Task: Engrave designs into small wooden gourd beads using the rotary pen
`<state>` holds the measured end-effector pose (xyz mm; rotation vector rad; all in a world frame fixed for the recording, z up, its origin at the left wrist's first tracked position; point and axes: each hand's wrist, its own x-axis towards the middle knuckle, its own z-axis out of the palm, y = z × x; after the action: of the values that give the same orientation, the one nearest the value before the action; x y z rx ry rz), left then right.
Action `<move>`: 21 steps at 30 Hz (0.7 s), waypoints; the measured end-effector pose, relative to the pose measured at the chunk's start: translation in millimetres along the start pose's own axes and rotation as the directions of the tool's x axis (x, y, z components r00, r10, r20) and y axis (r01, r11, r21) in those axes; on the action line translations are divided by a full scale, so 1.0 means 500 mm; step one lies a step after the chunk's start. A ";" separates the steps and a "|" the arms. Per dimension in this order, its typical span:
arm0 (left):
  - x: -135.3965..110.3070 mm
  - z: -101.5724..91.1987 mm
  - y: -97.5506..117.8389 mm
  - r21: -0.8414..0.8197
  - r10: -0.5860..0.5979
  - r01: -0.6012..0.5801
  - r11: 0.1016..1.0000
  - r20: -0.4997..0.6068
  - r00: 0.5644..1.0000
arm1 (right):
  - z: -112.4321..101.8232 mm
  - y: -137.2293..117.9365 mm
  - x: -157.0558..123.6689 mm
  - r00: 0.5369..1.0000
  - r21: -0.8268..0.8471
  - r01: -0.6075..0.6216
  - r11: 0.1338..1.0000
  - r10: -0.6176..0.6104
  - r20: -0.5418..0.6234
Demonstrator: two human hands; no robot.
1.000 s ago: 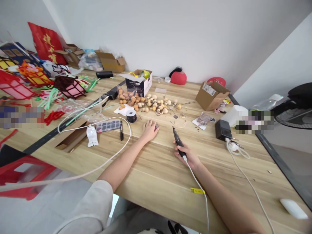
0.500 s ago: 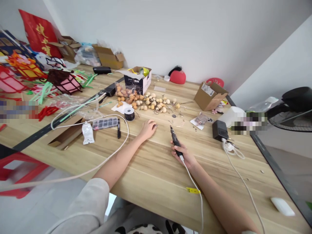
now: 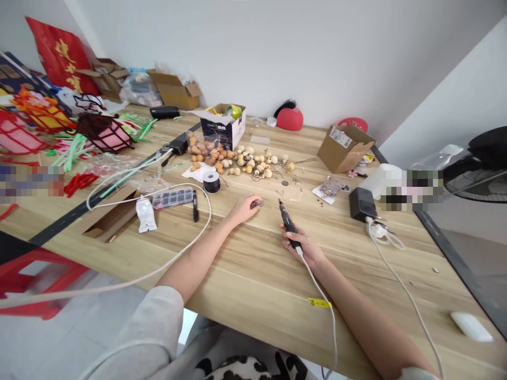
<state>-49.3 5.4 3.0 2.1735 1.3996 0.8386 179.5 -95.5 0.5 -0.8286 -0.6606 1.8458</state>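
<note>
- Black rotary tool (image 3: 287, 222): pen-shaped, clamped in the right hand (image 3: 304, 247), which wraps its rear half. The bit end points away from the person, toward the far side of the table, and sits low over the wood.
- White cable (image 3: 325, 301): leaves the tool's rear end, runs along the right forearm to the near table edge, and carries a yellow tag (image 3: 320, 303).
- Left hand (image 3: 243, 209): palm down on the table, left of the tool, with the fingers bent toward a small dark piece (image 3: 257, 202). The fingertips touch it; whether they actually pinch it cannot be told.
- Small dark piece: lies on the wood between the two hands, just beside the tool's tip and apart from it.
- Hands: near each other but not touching, both at mid-table.
- Wooden table (image 3: 253, 285): light, planked, bare in front of the hands.
- Pale round gourds (image 3: 241, 161): a loose heap beyond the hands.
- Black wire spool (image 3: 212, 182): near the heap, left of the left hand.
- Black marker (image 3: 195, 205) and clear compartment box (image 3: 173, 197): side by side, further left.
- Black power adapter (image 3: 361, 203): right of the tool, well apart.
- Cardboard box (image 3: 345, 149): beyond the adapter.
- White mouse (image 3: 471, 326): at the near right corner.
</note>
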 end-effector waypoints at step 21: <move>0.001 0.005 -0.004 -0.060 -0.031 0.028 0.998 -0.062 0.998 | 0.007 -0.001 -0.003 0.997 0.006 -0.023 1.000 0.023 -0.067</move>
<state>-48.8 6.4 0.2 2.0940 1.4148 0.9331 177.6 -96.9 3.4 -0.8945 -0.6058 1.8309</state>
